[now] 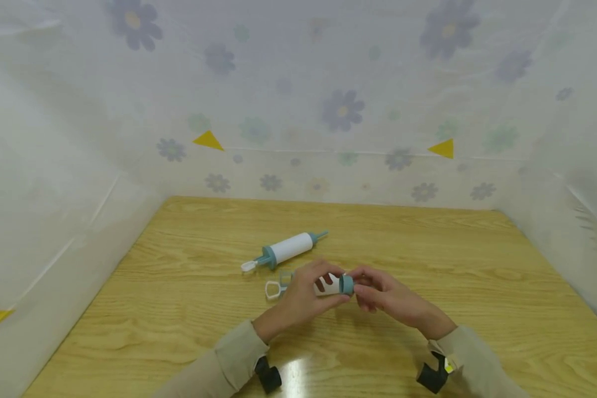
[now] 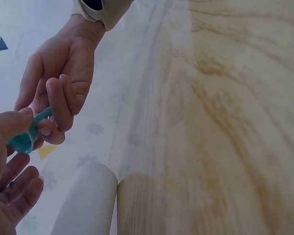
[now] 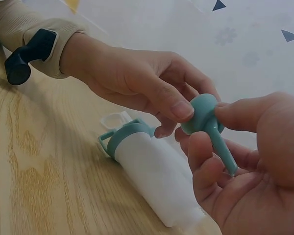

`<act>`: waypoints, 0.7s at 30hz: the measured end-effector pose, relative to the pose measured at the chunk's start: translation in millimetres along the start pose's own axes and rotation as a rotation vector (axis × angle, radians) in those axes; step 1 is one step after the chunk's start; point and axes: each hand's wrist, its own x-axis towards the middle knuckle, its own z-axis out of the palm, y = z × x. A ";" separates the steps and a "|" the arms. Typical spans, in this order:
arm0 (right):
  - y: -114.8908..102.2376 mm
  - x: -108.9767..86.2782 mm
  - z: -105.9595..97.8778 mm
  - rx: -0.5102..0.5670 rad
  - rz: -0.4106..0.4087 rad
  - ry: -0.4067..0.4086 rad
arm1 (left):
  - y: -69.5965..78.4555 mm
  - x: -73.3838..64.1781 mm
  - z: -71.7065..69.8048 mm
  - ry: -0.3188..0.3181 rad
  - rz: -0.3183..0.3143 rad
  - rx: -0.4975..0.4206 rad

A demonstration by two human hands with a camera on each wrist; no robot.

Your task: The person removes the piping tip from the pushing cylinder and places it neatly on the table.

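A teal nozzle cap with a thin spout is pinched between both hands above the table. My left hand grips its wide rim with thumb and fingers. From the other side my right hand holds it, and in the right wrist view the spout of the nozzle cap runs down across the right fingers. Beneath the left hand lies a white syringe-like barrel with a teal collar and a white loop handle. In the head view the left hand partly covers that barrel.
A second white-and-teal syringe-like tool, with its nozzle attached, lies just behind the hands on the wooden table. Pale flowered sheeting encloses the table at the back and both sides.
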 end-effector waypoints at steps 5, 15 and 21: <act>0.2 -4.6 -3.6 0.018 0.010 0.001 | -0.5 -1.5 -1.8 0.002 -0.016 0.005; -1.5 -19.7 -11.9 0.065 -0.040 0.004 | -3.1 -4.2 -5.9 -0.010 -0.104 -0.045; -1.2 -24.4 -14.5 0.062 -0.043 0.007 | -3.3 -5.3 -7.9 0.005 -0.077 -0.034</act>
